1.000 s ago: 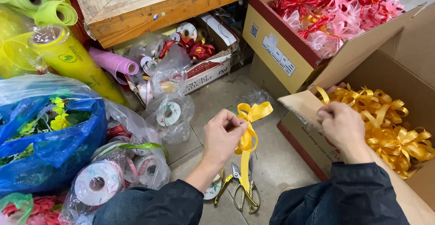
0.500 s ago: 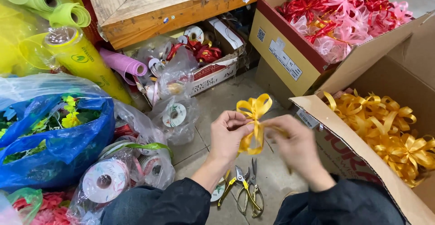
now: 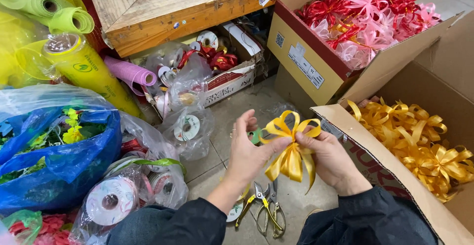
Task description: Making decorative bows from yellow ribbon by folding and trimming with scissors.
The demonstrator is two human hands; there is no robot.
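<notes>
Both hands meet at chest height over the floor, pinching one yellow ribbon bow [image 3: 290, 143] between them. The left hand [image 3: 249, 151] grips its centre knot with thumb and fingers, seemingly to keep the loops gathered; the right hand [image 3: 330, 157] clasps the other side, fingers curled, tails hanging below. Forearms angle inward. Directly beneath lie scissors [image 3: 266, 206] on the floor. Just right of the right hand stands a cardboard box [image 3: 375, 166] of finished yellow bows [image 3: 419, 141]; left of the left hand, bagged ribbon spools [image 3: 186, 126].
</notes>
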